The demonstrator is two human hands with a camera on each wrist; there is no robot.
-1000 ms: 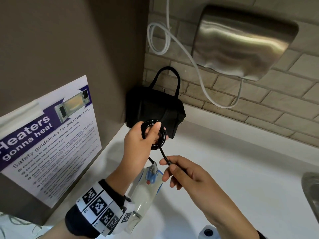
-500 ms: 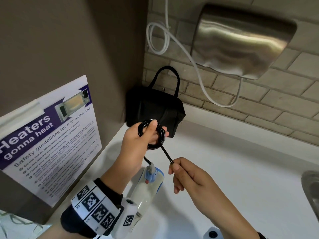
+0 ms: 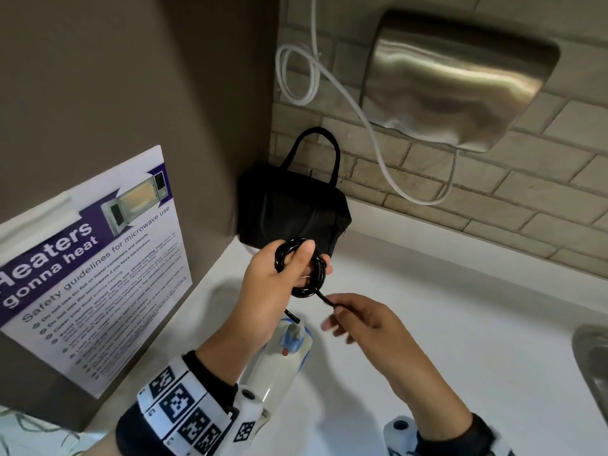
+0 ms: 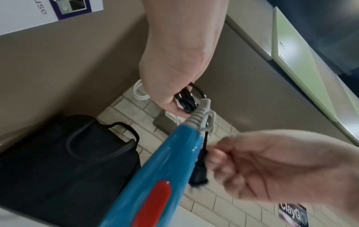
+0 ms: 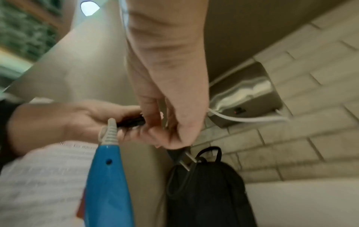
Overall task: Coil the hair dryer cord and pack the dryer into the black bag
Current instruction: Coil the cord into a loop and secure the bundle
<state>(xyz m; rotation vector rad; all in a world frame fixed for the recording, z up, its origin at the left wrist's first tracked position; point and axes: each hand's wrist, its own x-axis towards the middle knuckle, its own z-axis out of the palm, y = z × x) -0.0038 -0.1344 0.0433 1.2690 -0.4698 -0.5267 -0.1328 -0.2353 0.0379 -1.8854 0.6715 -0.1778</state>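
My left hand (image 3: 307,258) grips a small coil of black cord (image 3: 309,284) above the counter; the coil (image 4: 187,101) also shows in the left wrist view. A short tail runs to my right hand (image 3: 339,315), which pinches the plug (image 4: 198,173); its metal prongs (image 5: 189,161) stick out below the fingers. The blue and white hair dryer (image 3: 289,343) sits under my left wrist, handle end with grey strain relief (image 4: 202,110) pointing up. The black bag (image 3: 292,212) stands in the corner just behind the coil, handles up, apparently zipped.
A steel hand dryer (image 3: 460,77) with a looping white cable (image 3: 329,77) hangs on the brick wall. A microwave safety poster (image 3: 98,258) covers the left panel. A sink edge (image 3: 592,363) is at far right of the white counter (image 3: 460,324).
The tail between coil and right hand has grown shorter. My right hand shifted slightly right, its fingers now blurred with motion. The coil has barely moved.
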